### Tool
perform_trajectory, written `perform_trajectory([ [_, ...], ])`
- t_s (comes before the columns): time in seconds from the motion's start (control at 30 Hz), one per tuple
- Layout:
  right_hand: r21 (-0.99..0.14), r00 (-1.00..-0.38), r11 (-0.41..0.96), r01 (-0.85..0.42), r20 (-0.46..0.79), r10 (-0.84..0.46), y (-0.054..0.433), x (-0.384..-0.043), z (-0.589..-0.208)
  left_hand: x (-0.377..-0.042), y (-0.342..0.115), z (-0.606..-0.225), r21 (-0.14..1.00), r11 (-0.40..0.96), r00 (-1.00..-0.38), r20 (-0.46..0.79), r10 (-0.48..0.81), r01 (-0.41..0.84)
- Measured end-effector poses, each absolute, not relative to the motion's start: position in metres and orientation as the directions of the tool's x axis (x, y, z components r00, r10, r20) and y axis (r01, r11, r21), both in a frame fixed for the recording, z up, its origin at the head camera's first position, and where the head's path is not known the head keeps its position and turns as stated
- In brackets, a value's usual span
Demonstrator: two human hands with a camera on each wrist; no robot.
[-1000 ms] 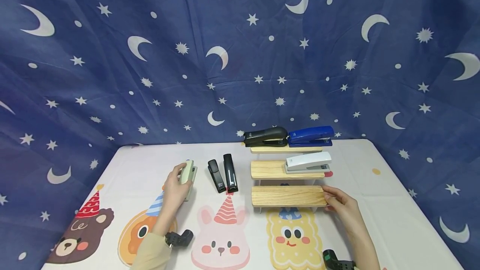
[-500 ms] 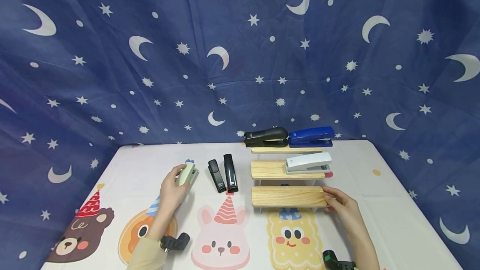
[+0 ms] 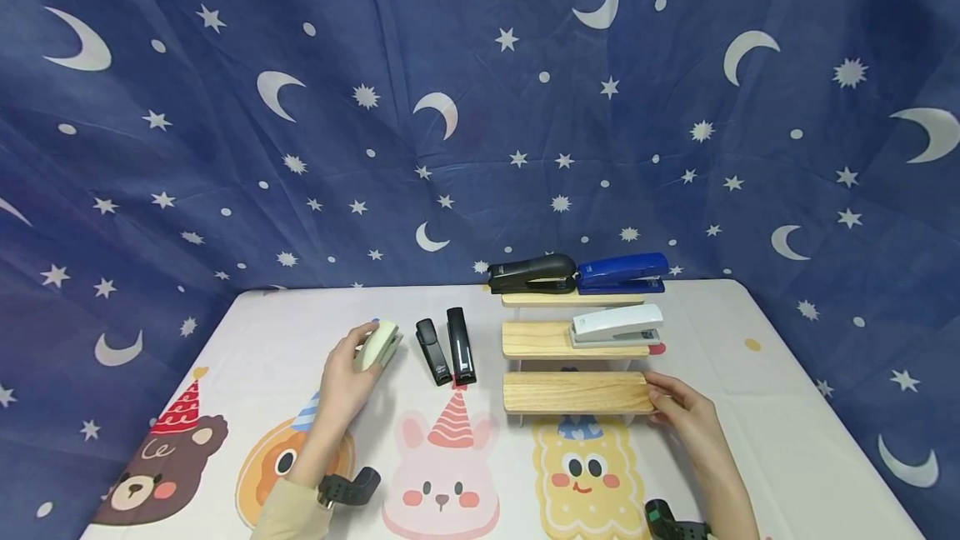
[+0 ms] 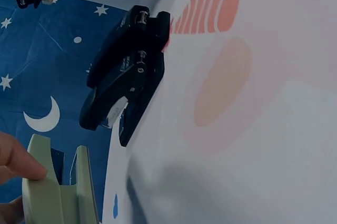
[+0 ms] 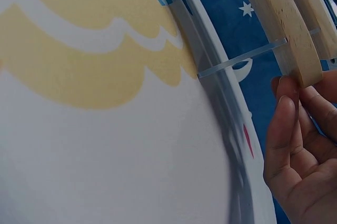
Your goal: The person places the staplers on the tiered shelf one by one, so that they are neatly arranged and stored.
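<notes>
My left hand (image 3: 347,382) grips a pale green stapler (image 3: 380,345) at the left of the table, fingers on one side and thumb on the other. In the left wrist view this stapler (image 4: 47,197) appears lifted off the cloth, with a shadow beside it. Just to its right lie a small black stapler (image 3: 432,351) and a longer glossy black stapler (image 3: 461,347). My right hand (image 3: 696,422) pinches the right end of the bottom wooden shelf (image 3: 577,392) of a three-tier stand. Fingers and thumb meet round that shelf end (image 5: 303,61) in the right wrist view.
On the middle shelf (image 3: 536,340) sits a white stapler (image 3: 615,323), towards the right. The top shelf (image 3: 573,301) bears a black stapler (image 3: 528,273) and a blue stapler (image 3: 621,272) end to end. A starry blue curtain (image 3: 480,148) hangs behind the table.
The pale green stapler has turned clockwise in my left hand, its far end swinging right. My left wrist has shifted slightly left. The right hand keeps its hold on the shelf.
</notes>
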State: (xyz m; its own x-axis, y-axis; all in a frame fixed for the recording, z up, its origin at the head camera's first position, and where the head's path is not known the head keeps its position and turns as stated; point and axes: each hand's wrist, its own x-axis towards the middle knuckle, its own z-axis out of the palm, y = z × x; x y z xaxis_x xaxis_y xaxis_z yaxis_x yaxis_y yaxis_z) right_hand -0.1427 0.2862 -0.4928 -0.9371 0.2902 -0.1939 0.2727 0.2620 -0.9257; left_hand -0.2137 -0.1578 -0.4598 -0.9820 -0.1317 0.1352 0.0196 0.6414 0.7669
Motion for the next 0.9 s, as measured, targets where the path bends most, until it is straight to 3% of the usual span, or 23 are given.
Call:
perform_trajectory([
  [0.9, -0.927, -0.942, 0.262, 0.268, -0.195, 0.275, 0.287, -0.142, -0.489, -0.203, -0.122, -0.43, 0.761, 0.618, -0.964, 0.266, -0.022, 0.196],
])
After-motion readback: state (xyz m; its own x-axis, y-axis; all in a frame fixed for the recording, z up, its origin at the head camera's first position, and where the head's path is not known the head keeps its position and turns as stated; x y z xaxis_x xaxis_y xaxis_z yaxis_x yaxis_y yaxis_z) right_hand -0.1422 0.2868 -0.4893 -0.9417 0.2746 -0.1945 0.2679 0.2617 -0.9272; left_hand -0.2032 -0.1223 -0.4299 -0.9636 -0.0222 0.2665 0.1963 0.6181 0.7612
